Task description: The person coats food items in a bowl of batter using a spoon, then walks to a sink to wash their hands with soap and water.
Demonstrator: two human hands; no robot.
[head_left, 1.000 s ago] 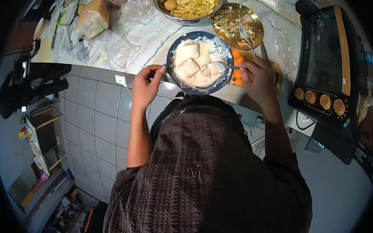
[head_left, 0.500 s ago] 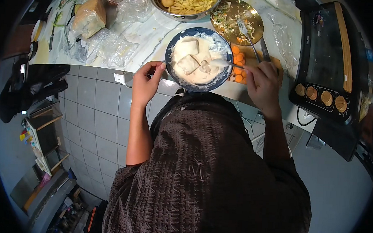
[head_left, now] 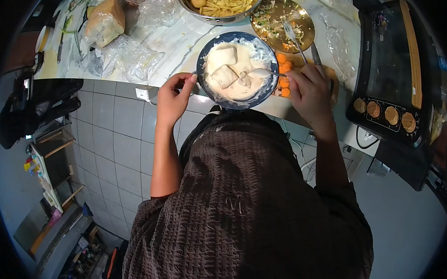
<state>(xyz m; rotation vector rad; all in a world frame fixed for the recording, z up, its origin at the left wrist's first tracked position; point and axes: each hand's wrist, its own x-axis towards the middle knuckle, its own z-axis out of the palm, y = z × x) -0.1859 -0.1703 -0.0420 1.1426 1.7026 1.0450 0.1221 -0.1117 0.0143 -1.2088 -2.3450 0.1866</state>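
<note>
A dark blue bowl [head_left: 202,83] at the counter's front edge holds a creamy white mixture [head_left: 241,91] with pale chunks in it. My left hand [head_left: 176,91] is closed on the bowl's left rim, thumb and fingers pinched there. On the right, my right hand [head_left: 312,96] grips the handle of a spoon [head_left: 260,73], whose head rests in the mixture. Orange carrot slices [head_left: 285,67] lie on a wooden board beneath and beside my right hand.
Behind the bowl stand a metal pan of cut potatoes [head_left: 224,5] and a gold plate [head_left: 263,34] with food bits and a fork. A wrapped block [head_left: 106,22] and plastic bags [head_left: 132,60] lie left. A black oven [head_left: 389,62] stands right.
My right hand has moved slightly left and toward the bowl, and the spoon has shifted left with it. My left hand stays at the rim.
</note>
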